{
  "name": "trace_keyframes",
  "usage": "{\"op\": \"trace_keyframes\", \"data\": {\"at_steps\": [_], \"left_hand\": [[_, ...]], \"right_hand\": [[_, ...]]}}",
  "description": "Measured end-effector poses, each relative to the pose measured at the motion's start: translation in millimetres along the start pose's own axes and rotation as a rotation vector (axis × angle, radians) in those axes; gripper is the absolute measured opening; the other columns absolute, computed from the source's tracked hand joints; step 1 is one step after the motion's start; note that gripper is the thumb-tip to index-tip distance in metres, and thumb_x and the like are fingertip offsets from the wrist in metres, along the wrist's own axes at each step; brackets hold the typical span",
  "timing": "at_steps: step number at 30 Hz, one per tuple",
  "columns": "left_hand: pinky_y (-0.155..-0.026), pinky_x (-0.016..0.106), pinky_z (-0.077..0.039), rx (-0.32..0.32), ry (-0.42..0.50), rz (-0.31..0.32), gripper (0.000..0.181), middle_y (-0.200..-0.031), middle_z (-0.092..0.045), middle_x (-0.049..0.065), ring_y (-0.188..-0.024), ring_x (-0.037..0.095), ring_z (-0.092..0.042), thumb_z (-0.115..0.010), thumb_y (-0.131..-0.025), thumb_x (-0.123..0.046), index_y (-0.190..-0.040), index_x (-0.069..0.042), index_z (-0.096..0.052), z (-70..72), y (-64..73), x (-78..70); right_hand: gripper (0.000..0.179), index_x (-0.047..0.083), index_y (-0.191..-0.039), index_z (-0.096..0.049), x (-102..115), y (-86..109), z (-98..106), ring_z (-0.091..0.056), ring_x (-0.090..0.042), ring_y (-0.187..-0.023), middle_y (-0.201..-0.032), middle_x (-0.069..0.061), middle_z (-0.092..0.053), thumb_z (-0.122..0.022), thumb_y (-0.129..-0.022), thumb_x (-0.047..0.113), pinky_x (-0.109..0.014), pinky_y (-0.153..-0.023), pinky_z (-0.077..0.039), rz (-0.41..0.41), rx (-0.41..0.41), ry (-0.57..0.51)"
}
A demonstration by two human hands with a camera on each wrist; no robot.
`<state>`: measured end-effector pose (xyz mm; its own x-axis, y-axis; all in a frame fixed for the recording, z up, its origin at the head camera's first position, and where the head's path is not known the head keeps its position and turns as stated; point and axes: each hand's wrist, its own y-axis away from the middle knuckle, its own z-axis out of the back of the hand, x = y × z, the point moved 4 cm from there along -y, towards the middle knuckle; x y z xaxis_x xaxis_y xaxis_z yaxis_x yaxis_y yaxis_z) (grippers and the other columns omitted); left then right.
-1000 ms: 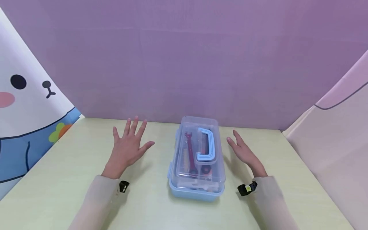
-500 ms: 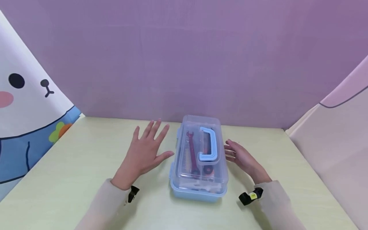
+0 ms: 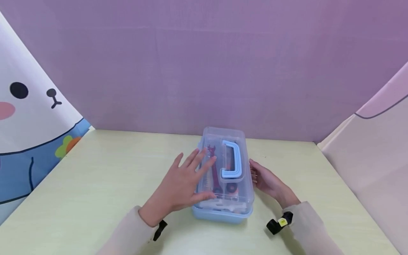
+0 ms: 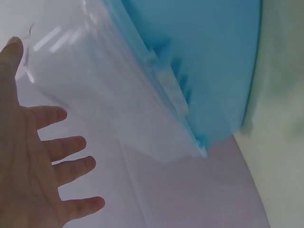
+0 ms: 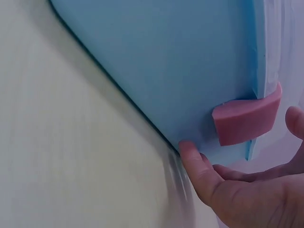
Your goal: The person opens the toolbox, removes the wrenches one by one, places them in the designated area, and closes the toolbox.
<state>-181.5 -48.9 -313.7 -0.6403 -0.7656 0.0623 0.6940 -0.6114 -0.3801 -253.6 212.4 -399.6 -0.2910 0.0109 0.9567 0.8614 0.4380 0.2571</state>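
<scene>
A toolbox (image 3: 220, 215) with a light blue base and a clear lid lies on the table, lid closed. Through the lid show a dark red wrench (image 3: 215, 173) and other small parts; a blue carrying handle (image 3: 237, 161) lies on top. My left hand (image 3: 176, 187), fingers spread, overlaps the lid's left side in the head view. At the right wall is my right hand (image 3: 271, 182). The right wrist view has one fingertip at the bottom edge of the blue wall, below a pink latch (image 5: 247, 118), with the thumb apart from the box.
The pale yellow table (image 3: 111, 170) extends around the toolbox. Behind it rises a purple cloth backdrop (image 3: 204, 71). A printed cartoon panel (image 3: 35, 117) stands on the left and a pale panel (image 3: 376, 152) on the right. Each wrist carries a black strap device (image 3: 278, 223).
My left hand has moved right, from the bare table to over the lid. My right hand has come in against the toolbox's right side, fingers turning toward it. The toolbox stays put.
</scene>
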Motion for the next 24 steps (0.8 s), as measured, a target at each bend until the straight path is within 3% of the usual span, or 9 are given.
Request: {"op": "trace_keyframes", "data": {"at_steps": [5,9,17,24], "left_hand": [[-0.108,0.059,-0.036,0.015,0.008,-0.05,0.088,-0.154,-0.032,0.011,-0.14,0.032,-0.035,-0.05,-0.08,-0.074,-0.148,-0.021,-0.035,-1.8,-3.8,-19.0],[-0.106,0.055,-0.041,0.022,-0.051,-0.113,0.092,-0.153,-0.034,0.011,-0.139,0.031,-0.037,-0.047,-0.077,-0.079,-0.149,-0.021,-0.034,-4.8,-6.3,-33.6],[-0.109,0.051,-0.039,0.093,-0.112,-0.175,0.095,-0.158,-0.025,0.007,-0.142,0.028,-0.032,-0.043,-0.077,-0.082,-0.151,-0.025,-0.026,-13.5,-11.5,-55.5],[-0.108,0.05,-0.041,0.083,-0.193,-0.183,0.096,-0.157,-0.026,0.006,-0.142,0.025,-0.033,-0.041,-0.075,-0.085,-0.151,-0.026,-0.028,-16.5,-14.6,-64.7]], "right_hand": [[0.031,0.022,-0.092,-0.052,-1.6,3.5,-4.5,-0.041,-0.006,-0.074,-0.081,0.009,-0.046,-0.033,-0.103,0.044,-0.021,-0.072,-0.039,-0.017,0.001,-0.005],[0.03,0.023,-0.085,-0.053,-2.3,6.2,-9.6,-0.038,-0.006,-0.067,-0.074,0.011,-0.042,-0.035,-0.103,0.04,-0.02,-0.068,-0.037,-0.022,-0.002,-0.033],[0.028,0.023,-0.091,-0.062,-5.2,11.2,-10.6,-0.053,-0.004,-0.078,-0.08,0.011,-0.057,-0.039,-0.103,0.035,-0.02,-0.078,-0.047,-0.025,-0.01,-0.079],[0.03,0.023,-0.094,-0.066,-6.5,12.8,-9.2,-0.06,-0.005,-0.084,-0.087,0.009,-0.067,-0.039,-0.103,0.033,-0.021,-0.081,-0.052,-0.009,0.011,-0.112]]}}
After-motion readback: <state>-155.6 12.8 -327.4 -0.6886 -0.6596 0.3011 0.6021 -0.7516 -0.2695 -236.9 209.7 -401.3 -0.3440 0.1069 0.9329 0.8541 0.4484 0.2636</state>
